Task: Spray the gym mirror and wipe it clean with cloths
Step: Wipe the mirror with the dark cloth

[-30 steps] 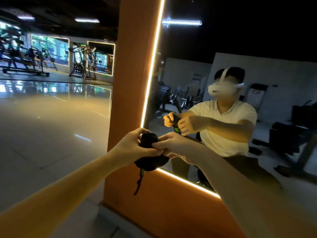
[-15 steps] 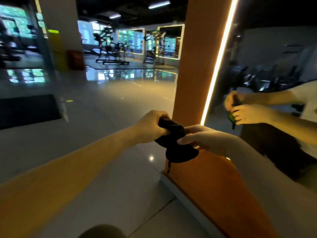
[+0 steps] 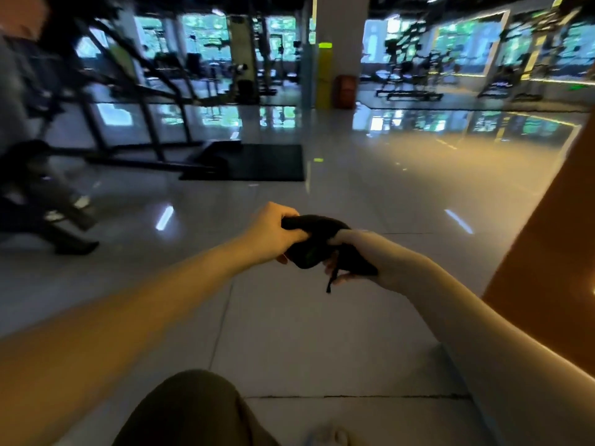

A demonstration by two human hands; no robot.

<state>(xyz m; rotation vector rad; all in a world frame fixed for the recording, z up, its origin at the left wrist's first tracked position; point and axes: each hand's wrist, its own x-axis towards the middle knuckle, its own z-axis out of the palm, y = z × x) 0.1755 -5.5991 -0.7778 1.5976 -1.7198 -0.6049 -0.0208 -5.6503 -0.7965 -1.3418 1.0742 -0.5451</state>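
Head view: the left hand point(image 3: 270, 233) and the right hand point(image 3: 363, 252) both stay clenched on one dark cloth point(image 3: 317, 225), bunched between them with a green patch showing and a thin cord hanging below the right hand. The grip matches that of a second ago: left fingers wrapped over the top of the bundle, right fingers curled round its lower end.

What has changed is what lies behind the hands. A second ago the mirror glass and its lit edge stood directly beyond them. Half a second ago they had slid off to the right. Now the glass is out of sight, and only the orange surround point(image 3: 553, 246) remains, to the right of the right hand. Beyond the hands lie the glossy floor point(image 3: 289, 333) and a black mat point(image 3: 257, 162), and a bent knee point(image 3: 190, 410) shows below them.

The person has probably turned away from the mirror, so no wiping is under way. The cloth is likely being wrung or refolded. No spray bottle is visible.
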